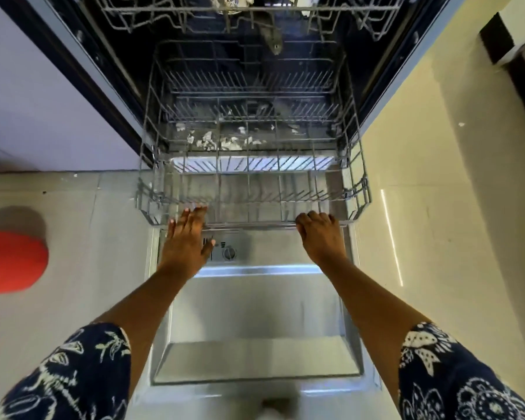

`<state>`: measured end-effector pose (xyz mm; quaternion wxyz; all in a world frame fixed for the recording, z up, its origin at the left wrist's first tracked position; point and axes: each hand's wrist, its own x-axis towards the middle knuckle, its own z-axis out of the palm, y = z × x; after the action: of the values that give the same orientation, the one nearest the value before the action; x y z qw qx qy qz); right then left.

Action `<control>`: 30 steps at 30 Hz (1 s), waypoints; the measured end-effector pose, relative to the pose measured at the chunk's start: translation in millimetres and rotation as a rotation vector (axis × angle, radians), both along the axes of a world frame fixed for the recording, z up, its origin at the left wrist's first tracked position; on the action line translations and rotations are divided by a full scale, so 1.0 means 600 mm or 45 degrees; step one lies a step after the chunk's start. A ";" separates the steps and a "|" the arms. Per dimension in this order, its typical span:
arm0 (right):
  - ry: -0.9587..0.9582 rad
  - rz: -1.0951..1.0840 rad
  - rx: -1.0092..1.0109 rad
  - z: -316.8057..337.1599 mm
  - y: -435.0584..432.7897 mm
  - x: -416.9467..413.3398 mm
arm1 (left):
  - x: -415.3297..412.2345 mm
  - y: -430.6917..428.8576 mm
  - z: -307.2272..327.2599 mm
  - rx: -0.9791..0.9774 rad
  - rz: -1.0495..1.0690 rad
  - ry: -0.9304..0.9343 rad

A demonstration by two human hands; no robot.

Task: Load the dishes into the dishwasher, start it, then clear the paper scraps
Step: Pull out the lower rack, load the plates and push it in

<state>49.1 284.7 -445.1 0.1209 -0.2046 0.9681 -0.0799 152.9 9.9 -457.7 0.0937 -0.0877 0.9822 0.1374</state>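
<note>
**Reaching to the lower rack of the open dishwasher**

Leaning over the dishwasher door point(255, 313), which lay open and flat, the person stretched both bare forearms forward out of dark floral sleeves point(73, 374). A round dispenser cap point(229, 253) sat in the door's inner face, between the two wrists. The left hand point(188, 237) had its fingers straight and spread, with the tips at the front left corner of the lower rack point(359, 183); actual contact could not be made out. The right hand point(319, 234) gripped the rack's front rail, fingers curled over it. The wire rack stood partway out over the door. Beyond it, white paper scraps point(212, 142) lay scattered on the tub floor beneath the rack's wires. Farther up, the upper rack point(194, 16) carried a patterned piece of crockery point(228, 1), cut off by the frame edge. A blurred red object point(9, 262) rested on the tiled floor point(437, 207) off to the left.
</note>
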 end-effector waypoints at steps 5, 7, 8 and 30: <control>-0.079 -0.014 -0.012 -0.010 0.043 0.133 | 0.130 0.046 -0.013 -0.077 -0.026 -0.037; -0.040 -0.031 -0.013 -0.018 0.054 0.179 | 0.172 0.059 -0.017 -0.100 -0.018 -0.064; -0.018 -0.049 -0.024 -0.020 0.058 0.198 | 0.189 0.064 -0.018 -0.107 -0.021 -0.070; -0.312 -0.023 0.219 0.013 0.076 0.293 | 0.275 0.084 0.013 -0.023 -0.039 -0.260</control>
<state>224.6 330.1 -437.5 0.2547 -0.1734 0.9511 -0.0219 317.8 60.0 -449.9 0.1948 -0.0869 0.9699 0.1176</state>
